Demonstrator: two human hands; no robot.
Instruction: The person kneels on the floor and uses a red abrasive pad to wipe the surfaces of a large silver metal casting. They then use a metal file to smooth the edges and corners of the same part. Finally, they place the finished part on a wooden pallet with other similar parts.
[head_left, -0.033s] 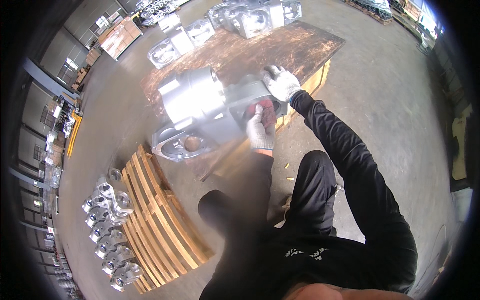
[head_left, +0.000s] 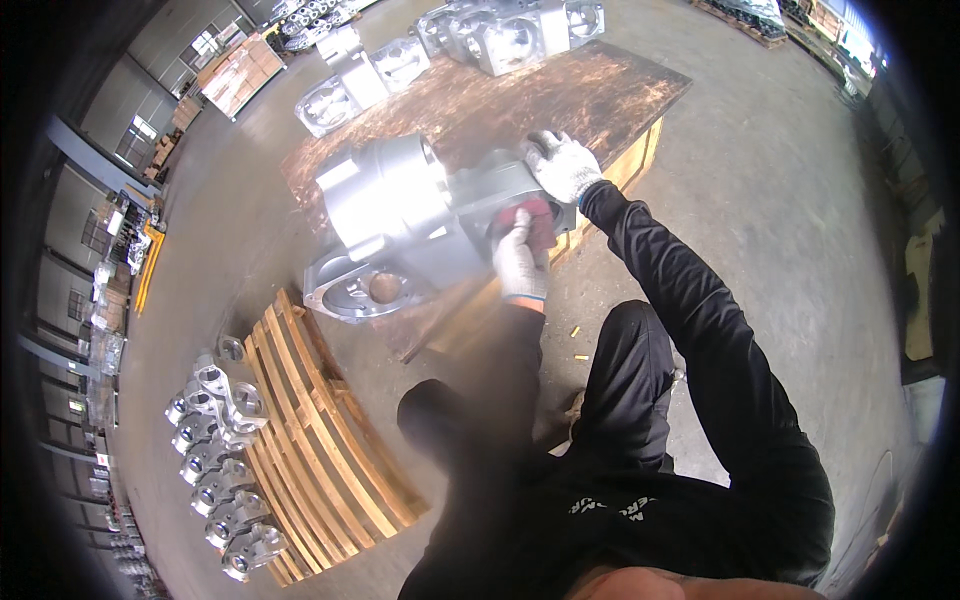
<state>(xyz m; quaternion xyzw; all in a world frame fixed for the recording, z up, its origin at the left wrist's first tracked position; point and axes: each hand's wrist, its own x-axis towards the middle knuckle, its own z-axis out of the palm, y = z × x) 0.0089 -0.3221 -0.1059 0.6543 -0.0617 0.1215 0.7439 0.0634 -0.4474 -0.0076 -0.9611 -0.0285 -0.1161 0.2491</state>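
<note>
A big silver metal casting (head_left: 385, 200), with a wide cylinder at its left and a narrower arm reaching right, lies on the brown tabletop (head_left: 590, 95). My left hand (head_left: 520, 265), in a whitish knit glove, pinches a dark red pad (head_left: 540, 222) against the near face of the casting's right end. That pad covers part of an opening there. On the top edge of the same end sits my gloved right hand (head_left: 565, 168), its fingers bent over the metal. What its fingertips touch on the far side is hidden.
More silver castings (head_left: 505, 45) stand along the table's far side. To the lower left is a slatted wooden pallet (head_left: 330, 440), with several castings (head_left: 225, 480) along its left side. Small yellowish pieces (head_left: 580, 357) lie on the concrete floor. A box stack (head_left: 240, 75) stands farther back.
The red pad and my left fingers have shifted very slightly to the right on the casting. My right hand stays where it was.
</note>
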